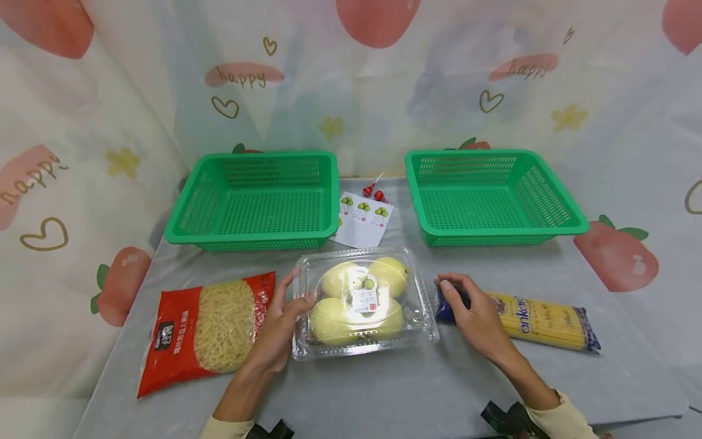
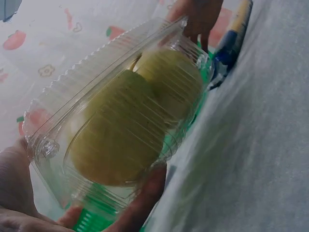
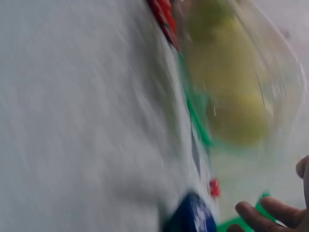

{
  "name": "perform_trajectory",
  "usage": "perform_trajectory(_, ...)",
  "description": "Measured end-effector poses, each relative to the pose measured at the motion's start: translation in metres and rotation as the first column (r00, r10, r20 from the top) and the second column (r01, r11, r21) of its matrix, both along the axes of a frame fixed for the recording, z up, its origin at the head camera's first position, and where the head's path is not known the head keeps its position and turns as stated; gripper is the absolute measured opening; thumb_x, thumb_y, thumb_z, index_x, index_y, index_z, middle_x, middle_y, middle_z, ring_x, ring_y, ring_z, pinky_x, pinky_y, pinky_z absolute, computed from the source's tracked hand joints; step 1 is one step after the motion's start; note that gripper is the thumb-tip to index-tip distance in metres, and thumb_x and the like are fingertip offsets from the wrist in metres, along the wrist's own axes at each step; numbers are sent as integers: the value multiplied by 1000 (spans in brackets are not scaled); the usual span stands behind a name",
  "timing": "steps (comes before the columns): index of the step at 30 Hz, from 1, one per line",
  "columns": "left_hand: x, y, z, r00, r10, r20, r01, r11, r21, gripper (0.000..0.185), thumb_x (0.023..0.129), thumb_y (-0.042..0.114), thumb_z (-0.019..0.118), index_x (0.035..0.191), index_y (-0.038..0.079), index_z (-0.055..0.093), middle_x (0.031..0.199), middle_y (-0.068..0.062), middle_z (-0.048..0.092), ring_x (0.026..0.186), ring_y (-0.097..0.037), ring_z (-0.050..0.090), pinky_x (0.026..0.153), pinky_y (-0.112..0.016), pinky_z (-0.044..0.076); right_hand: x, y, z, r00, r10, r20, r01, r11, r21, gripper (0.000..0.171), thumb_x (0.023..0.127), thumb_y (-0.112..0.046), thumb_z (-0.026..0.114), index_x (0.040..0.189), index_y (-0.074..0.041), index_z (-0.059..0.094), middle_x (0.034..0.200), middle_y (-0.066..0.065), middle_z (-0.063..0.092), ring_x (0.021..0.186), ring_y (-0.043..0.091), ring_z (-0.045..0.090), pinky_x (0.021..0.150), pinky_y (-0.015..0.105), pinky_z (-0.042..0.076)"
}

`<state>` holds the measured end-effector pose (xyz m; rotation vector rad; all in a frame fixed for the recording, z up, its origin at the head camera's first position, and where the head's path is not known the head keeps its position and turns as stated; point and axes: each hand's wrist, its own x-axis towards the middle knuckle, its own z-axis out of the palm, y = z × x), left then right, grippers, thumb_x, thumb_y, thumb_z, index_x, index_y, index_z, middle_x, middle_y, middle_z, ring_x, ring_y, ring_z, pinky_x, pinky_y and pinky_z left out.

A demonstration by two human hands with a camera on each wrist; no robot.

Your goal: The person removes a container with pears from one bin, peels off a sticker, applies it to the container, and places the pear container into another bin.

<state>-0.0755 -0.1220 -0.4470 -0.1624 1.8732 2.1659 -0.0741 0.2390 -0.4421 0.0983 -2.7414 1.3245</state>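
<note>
My left hand (image 1: 278,326) grips the left side of a clear plastic clamshell box (image 1: 419,323) holding several yellow-green fruits (image 2: 116,130) that look like pears. A label with a fruit picture (image 1: 364,300) sits on its lid. In the left wrist view the box is off the table, with the thumb and fingers around its near end. My right hand (image 1: 477,317) is apart from the box, over the blue left end of a spaghetti packet (image 1: 540,320). Its fingers (image 3: 277,212) are loosely bent and hold nothing in the right wrist view, where the box looks blurred.
Two green baskets (image 1: 252,238) (image 1: 504,233) stand along the back of the table (image 1: 351,396). Between them lie a sheet of fruit stickers (image 1: 362,228) and two red lollipops (image 1: 379,195). A red bag of noodles (image 1: 181,341) lies at the left.
</note>
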Motion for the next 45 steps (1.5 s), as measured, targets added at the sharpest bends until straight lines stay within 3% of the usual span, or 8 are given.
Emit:
perform_trajectory(4,-1,1,4,1000,-4,-7,4,1000,31,68,102,26,63,161,41,32,146,-21,49,115,-31,60,88,-43,56,-17,29,2,995,-104,-4,104,994,-31,45,114,-41,46,138,-6,62,128,9,75,116,8,67,93,13,46)
perform_trajectory(9,-7,7,11,1000,-24,-9,24,999,37,70,102,30,63,162,43,28,155,-18,38,121,-37,57,88,-45,56,-37,66,6,982,-146,117,164,974,-157,63,113,-52,38,149,-1,49,137,18,68,110,-3,65,93,17,53)
perform_trajectory(12,-11,12,15,999,-29,-17,29,1000,6,71,102,32,64,162,44,29,160,-14,31,128,-39,51,90,-43,52,-51,85,5,969,-137,204,195,935,-298,71,111,-58,39,152,-1,42,131,7,70,109,1,69,93,20,57)
perform_trajectory(19,-25,29,22,999,-42,-21,42,999,22,71,101,32,64,162,44,29,163,-11,26,134,-41,47,89,-44,53,-70,101,4,959,-127,252,268,692,-670,74,109,-52,50,159,-3,27,127,-3,63,112,8,70,96,24,59)
perform_trajectory(25,-40,51,35,999,-47,-14,48,996,78,70,102,33,64,161,45,27,157,-15,37,131,-39,53,89,-46,57,-79,97,5,951,-185,246,305,464,-831,35,110,-30,58,127,-4,43,111,1,74,102,12,76,91,25,61)
perform_trajectory(27,-46,59,40,999,-48,-23,50,994,97,71,102,32,64,161,43,26,155,-17,38,128,-39,55,87,-46,59,-82,95,6,945,-208,253,320,424,-847,31,110,-26,60,121,-3,44,104,3,76,96,14,78,86,26,62)
perform_trajectory(37,-105,110,76,995,-62,-77,71,991,113,74,96,38,68,160,45,29,149,-11,52,136,-46,50,98,-51,51,-92,84,13,874,-351,336,475,468,-745,21,109,-27,61,110,-11,47,88,-5,68,71,6,67,63,21,55)
perform_trajectory(45,-164,167,95,994,-61,-88,71,991,112,77,93,46,71,159,45,32,154,-11,49,125,-37,64,61,-30,47,-91,77,10,885,-351,306,457,525,-718,23,110,-32,58,109,-11,47,94,-6,77,70,7,74,58,21,46)
